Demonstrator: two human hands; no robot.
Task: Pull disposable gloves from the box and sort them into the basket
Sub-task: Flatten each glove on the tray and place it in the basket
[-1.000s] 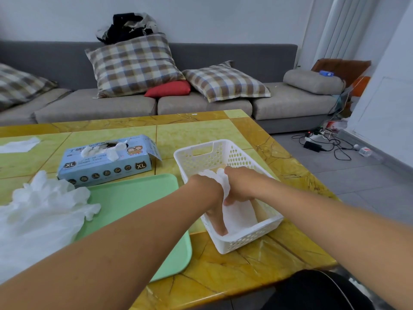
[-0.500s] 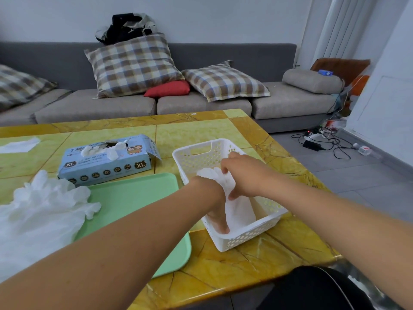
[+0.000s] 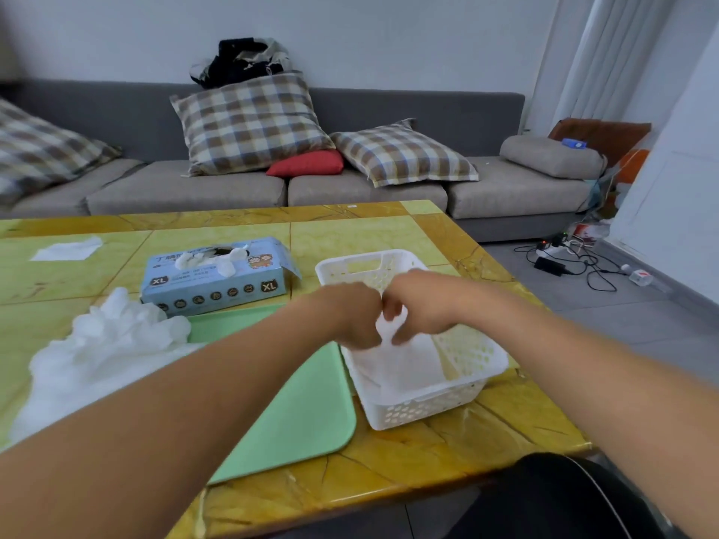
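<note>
Step in hand: laying a glove (image 3: 404,363) into the white basket (image 3: 472,357). Left hand (image 3: 356,317) and right hand (image 3: 418,301) both pinch its upper edge above the basket. Next, likely: let go, then reach for the box (image 3: 218,276).

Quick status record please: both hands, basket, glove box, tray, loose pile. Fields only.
left hand: over basket, fingers curled on white glove
right hand: over basket, pinching same glove
glove: hangs into basket
basket: white, right of tray
glove box: blue, open, gloves poking out, behind tray
tray: green
loose pile: white gloves at tray's left edge
</note>
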